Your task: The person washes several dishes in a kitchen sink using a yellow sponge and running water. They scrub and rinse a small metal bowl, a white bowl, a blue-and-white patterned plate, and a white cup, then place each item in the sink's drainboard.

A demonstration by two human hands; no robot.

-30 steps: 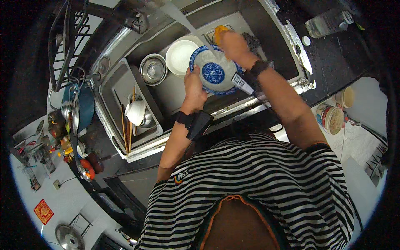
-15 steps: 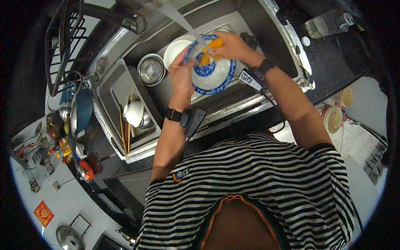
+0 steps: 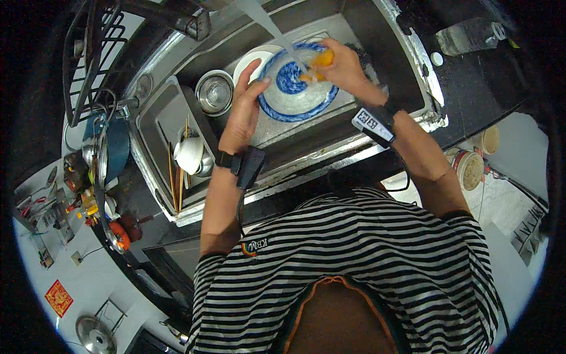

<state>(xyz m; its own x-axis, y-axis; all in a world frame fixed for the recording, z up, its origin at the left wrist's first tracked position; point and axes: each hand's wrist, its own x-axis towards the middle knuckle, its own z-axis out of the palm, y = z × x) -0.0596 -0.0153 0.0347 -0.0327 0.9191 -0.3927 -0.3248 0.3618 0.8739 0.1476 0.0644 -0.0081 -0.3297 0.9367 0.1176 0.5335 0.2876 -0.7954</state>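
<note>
A blue-and-white dish (image 3: 282, 101) is held over the large sink basin, with running water (image 3: 272, 26) falling on its inside. At its far right rim my right hand (image 3: 345, 68) is closed around an orange-yellow cloth (image 3: 323, 57), part of which lies against the dish. My left hand (image 3: 243, 109) is at the dish's left rim, thumb by the edge, fingers stretched out and apart. Behind the dish is a white plate (image 3: 244, 62), partly covered. To the left sits a round metal bowl (image 3: 214, 93).
The smaller left basin (image 3: 171, 109) holds a white bowl (image 3: 188, 156) and chopsticks (image 3: 171, 177). A black rack (image 3: 88, 65) rises at the far left. On the dark counter at right lie a clear plastic bottle (image 3: 469, 36) and a white cap (image 3: 436, 59).
My left hand has moved left, its fingers opening away from the dish. The dish has shifted slightly and tilted; its inside now shows more. My right hand has moved slightly right with the cloth.
</note>
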